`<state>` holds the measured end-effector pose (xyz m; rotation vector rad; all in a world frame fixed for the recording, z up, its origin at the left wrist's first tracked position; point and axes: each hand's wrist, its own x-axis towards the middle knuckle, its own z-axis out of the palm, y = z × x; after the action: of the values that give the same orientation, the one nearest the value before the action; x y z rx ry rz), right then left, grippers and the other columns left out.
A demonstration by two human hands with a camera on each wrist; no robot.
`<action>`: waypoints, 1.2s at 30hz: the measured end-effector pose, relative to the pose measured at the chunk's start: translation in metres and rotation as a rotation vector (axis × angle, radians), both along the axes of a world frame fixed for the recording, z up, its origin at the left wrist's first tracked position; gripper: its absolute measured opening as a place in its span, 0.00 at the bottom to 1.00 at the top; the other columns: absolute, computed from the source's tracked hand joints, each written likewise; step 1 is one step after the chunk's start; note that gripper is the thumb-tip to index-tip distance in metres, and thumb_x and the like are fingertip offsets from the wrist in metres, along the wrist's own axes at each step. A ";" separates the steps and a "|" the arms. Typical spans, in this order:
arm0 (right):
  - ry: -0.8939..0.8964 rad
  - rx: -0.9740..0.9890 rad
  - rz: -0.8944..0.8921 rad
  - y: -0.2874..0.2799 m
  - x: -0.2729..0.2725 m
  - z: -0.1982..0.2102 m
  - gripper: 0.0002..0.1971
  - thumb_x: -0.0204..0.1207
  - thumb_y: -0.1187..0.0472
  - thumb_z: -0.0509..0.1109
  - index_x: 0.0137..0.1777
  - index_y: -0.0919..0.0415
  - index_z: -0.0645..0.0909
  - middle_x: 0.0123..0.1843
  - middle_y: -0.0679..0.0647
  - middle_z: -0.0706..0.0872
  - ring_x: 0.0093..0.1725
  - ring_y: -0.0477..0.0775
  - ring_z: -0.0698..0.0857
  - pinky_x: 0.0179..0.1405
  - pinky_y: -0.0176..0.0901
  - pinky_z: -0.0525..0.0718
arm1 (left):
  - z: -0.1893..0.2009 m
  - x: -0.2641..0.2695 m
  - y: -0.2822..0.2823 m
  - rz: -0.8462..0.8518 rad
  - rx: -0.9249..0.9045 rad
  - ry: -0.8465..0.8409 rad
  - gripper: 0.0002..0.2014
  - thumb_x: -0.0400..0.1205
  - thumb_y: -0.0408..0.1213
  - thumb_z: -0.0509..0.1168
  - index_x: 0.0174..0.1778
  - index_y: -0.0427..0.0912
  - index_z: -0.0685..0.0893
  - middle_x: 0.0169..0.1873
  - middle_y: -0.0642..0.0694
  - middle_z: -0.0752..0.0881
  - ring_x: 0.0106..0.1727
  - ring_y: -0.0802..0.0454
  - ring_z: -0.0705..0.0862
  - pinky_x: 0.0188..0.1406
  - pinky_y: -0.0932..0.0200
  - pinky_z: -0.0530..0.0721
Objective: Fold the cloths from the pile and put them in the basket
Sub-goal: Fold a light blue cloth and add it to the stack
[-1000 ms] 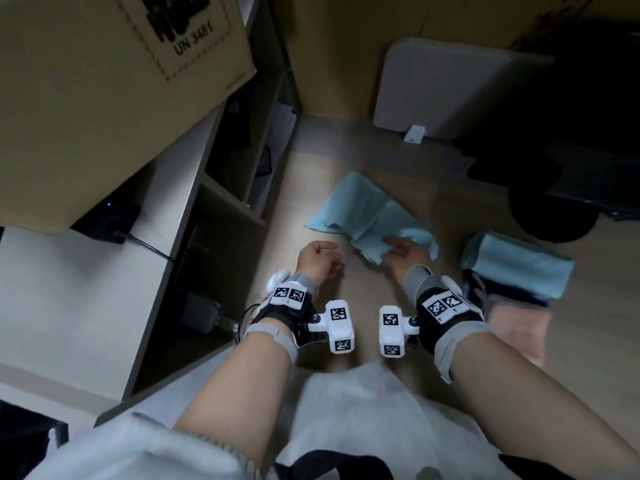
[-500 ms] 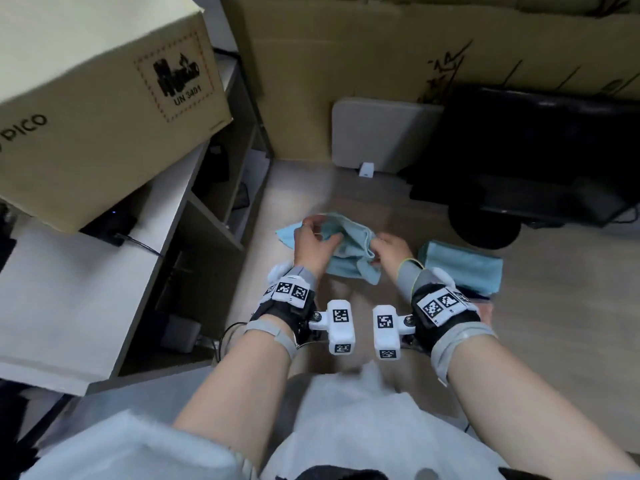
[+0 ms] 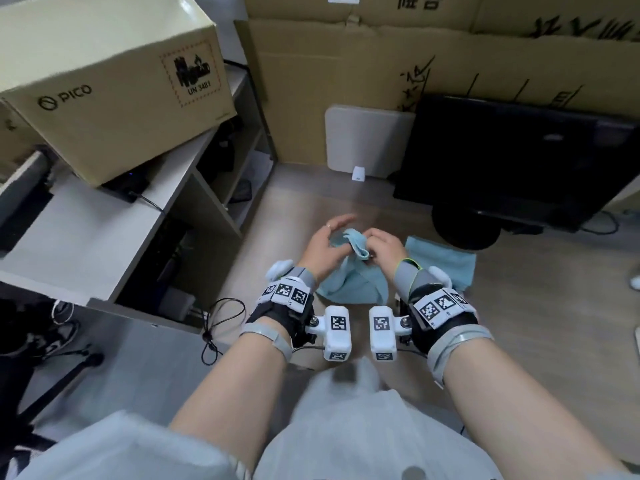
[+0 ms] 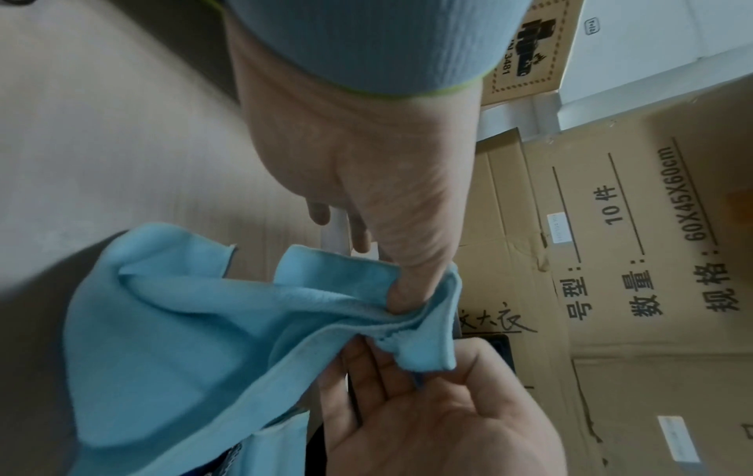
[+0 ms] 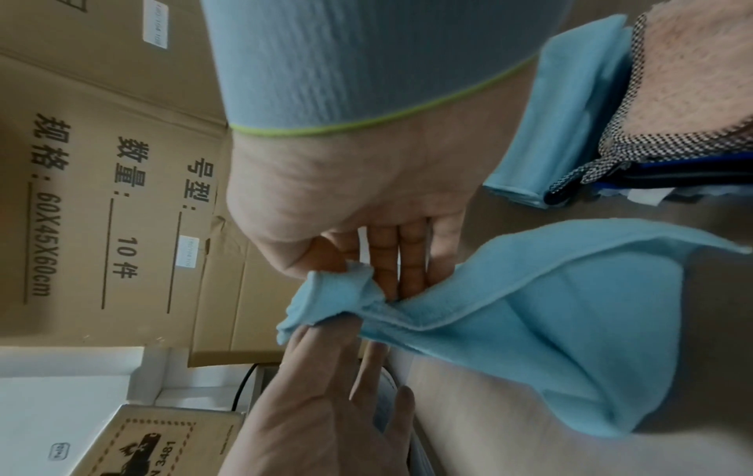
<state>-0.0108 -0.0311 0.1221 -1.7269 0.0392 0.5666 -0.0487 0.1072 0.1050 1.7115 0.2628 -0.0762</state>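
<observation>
Both hands meet at one corner of the blue cloth, held up over the floor so it hangs open. I have the right hand pinching that corner. The left hand is spread, thumb in the fold, probably seeking the next edge. The pile lies just beside, right.

In the head view the fingers of the left hand are smeared by blur, and both hands cover the top of the cloth. From the left wrist, the thumb tip sinks into a fold, so its grip cannot be told. The right hand is cut off by the bottom edge there. The pile lies partly behind the right wrist rig, its lower cloths hidden. The lap is blurred.
</observation>
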 end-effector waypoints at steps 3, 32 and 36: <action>0.024 0.107 -0.053 0.003 -0.003 0.005 0.05 0.62 0.56 0.69 0.28 0.54 0.80 0.25 0.48 0.77 0.31 0.49 0.73 0.32 0.42 0.70 | 0.006 -0.006 0.001 0.062 0.003 0.005 0.09 0.79 0.30 0.72 0.52 0.45 0.85 0.52 0.56 0.84 0.51 0.66 0.82 0.52 0.71 0.79; -0.328 -0.082 -0.382 0.100 -0.015 0.011 0.06 0.81 0.59 0.65 0.43 0.55 0.81 0.34 0.48 0.82 0.36 0.47 0.76 0.40 0.42 0.75 | 0.033 -0.009 0.146 0.049 0.382 -0.010 0.06 0.80 0.41 0.68 0.39 0.51 0.88 0.30 0.57 0.85 0.38 0.54 0.80 0.39 0.60 0.78; -0.290 -0.089 -0.483 0.074 -0.005 0.012 0.06 0.81 0.64 0.62 0.47 0.57 0.80 0.40 0.52 0.81 0.40 0.50 0.76 0.42 0.41 0.73 | 0.028 -0.014 0.136 0.018 0.664 0.113 0.09 0.80 0.44 0.65 0.51 0.55 0.89 0.46 0.50 0.90 0.52 0.44 0.86 0.52 0.53 0.82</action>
<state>-0.0160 0.0428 0.1340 -1.7884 0.2708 -0.0421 -0.0632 0.2433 0.1327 2.3681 0.4190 -0.0773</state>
